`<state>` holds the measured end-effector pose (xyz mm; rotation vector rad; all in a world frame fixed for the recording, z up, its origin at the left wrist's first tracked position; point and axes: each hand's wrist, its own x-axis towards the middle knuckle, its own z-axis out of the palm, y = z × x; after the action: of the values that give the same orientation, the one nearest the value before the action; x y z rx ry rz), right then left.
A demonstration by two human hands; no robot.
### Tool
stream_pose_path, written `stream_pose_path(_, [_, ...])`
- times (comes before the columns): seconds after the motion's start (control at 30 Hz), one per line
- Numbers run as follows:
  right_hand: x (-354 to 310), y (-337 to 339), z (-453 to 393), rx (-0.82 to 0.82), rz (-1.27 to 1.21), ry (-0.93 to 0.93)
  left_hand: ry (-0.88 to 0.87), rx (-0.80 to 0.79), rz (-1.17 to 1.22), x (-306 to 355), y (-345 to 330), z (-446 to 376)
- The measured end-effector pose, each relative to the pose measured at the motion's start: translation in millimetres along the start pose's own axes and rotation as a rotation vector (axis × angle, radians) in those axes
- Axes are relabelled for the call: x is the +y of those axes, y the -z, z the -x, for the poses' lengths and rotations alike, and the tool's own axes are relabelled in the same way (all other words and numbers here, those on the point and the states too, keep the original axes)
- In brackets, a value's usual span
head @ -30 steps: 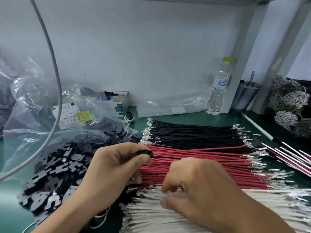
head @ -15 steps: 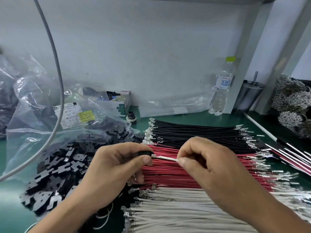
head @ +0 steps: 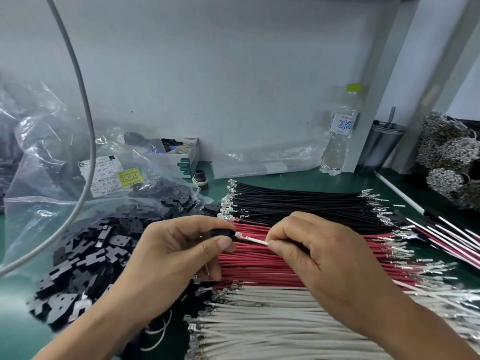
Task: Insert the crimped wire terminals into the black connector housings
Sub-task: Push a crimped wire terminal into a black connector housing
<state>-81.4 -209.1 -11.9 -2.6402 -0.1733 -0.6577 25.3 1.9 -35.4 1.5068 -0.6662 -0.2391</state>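
Observation:
My left hand [head: 171, 258] pinches a small black connector housing [head: 222, 233] between thumb and forefinger, above the red wires. My right hand [head: 311, 253] pinches a white wire [head: 253, 239] near its end; the wire's metal terminal [head: 238, 234] touches the housing's opening. Below the hands lie three rows of crimped wires: black wires [head: 298, 203] at the back, red wires [head: 259, 263] in the middle, white wires [head: 259, 320] nearest me. A heap of loose black housings [head: 85, 258] spreads at the left.
A clear plastic bag [head: 52, 178] with labels lies at the left, crossed by a grey cable [head: 85, 126]. A small box [head: 181, 157], a water bottle [head: 340, 133] and a dark tumbler [head: 379, 146] stand by the back wall. Assembled wire sets [head: 446, 235] and bundled terminals [head: 452, 157] sit at the right.
My right hand rose from the white wire row with one white wire and brought its terminal to the housing. My left hand has kept hold of the housing in the same place.

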Motion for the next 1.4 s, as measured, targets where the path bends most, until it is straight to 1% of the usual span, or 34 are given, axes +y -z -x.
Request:
stream_pose_path(0.17, [-1,-1,-1,0.055,0.010,0.059,0.025,-0.025,0.023,2,-3,2])
stream_pose_path(0.23, [0,-1,-1,0.046,0.018,0.080,0.031,-0.036,0.018,3,-3,2])
stream_pose_path(0.33, [4,0,-3,0.015,-0.059,0.057,0.040,-0.056,-0.001,3,-2,2])
stream_pose_path(0.4, [7,0,-3,0.045,-0.102,0.051,0.038,-0.085,-0.052,3,-1,3])
stream_pose_path(0.43, [7,1,-3,0.081,-0.079,0.063,0.034,-0.098,-0.070,3,-1,3])
stream_pose_path(0.5, [3,0,-3,0.146,0.051,0.112,0.031,-0.104,-0.082,2,0,3])
stream_pose_path(0.57, [0,-1,-3,0.160,0.161,0.158,0.040,-0.093,-0.083,2,0,3])
stream_pose_path(0.63, [3,-2,-3,0.159,0.180,0.184,0.051,-0.075,-0.054,1,0,2])
stream_pose_path(0.7, [6,-1,-4,0.158,0.163,0.188,0.052,-0.054,-0.026,2,-1,2])
stream_pose_path(0.8, [5,-4,-4,0.145,0.130,0.144,0.054,-0.059,-0.025,1,-3,2])
stream_pose_path(0.97, [4,-16,-1,0.141,-0.149,0.001,0.060,-0.046,-0.033,0,1,2])
stream_pose_path(1.0, [4,-17,-1,0.147,-0.158,0.003,0.063,-0.041,-0.035,0,1,2])
stream_pose_path(1.13, [-3,-24,-1,0.135,-0.066,0.059,0.066,-0.079,-0.074,1,-3,3])
stream_pose_path(1.2, [-1,-27,-1,0.117,-0.105,0.054,0.061,-0.093,-0.083,2,-4,3])
stream_pose_path(1.3, [5,-25,-2,0.104,-0.191,0.021,0.057,-0.062,-0.079,2,-3,2])
stream_pose_path(1.4, [6,-23,-2,0.113,-0.191,0.005,0.056,-0.048,-0.066,1,-4,2])
